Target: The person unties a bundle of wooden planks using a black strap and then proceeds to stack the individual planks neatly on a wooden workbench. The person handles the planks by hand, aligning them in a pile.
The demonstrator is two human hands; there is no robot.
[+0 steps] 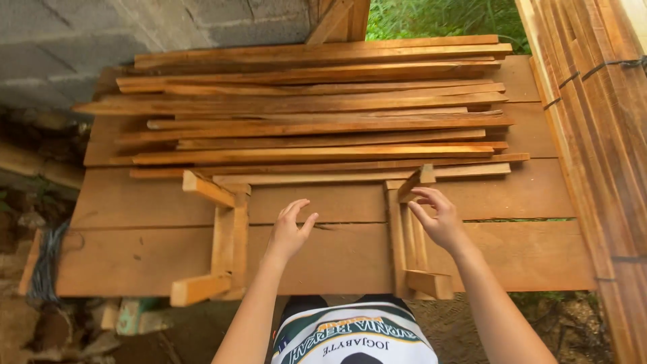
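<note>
The desk [512, 259] is a rough top of wide reddish-brown planks laid side by side, with a dark seam running across it just beyond both hands. Two small wooden jigs lie on it. The left jig [222, 246] lies just to the left of the left hand [288, 232], an upright pair of short bars with a slanted block at its far end and another block at its near end jutting over the desk edge. The right jig [408, 246] lies between the two hands, nearer the right hand [438, 219], with a block at its near end and a small tilted block at the top.

The left grip is spread, fingers loosely curled upward, holding nothing and hovering over bare plank. The right grip is also spread and empty, fingertips [421, 195] just beside the tilted block; whether they touch it cannot be told.

Beyond both hands, a loose pile of long thin slats [317, 114] covers the far half of the desk, lying crosswise. To the right of the right hand stands a tied bundle of boards [600, 101]. Far left, a grey block wall [87, 40] rises behind the desk; green foliage [438, 17] shows past the pile. Below the left edge lie rubble and a coil of wire [44, 266].
</note>
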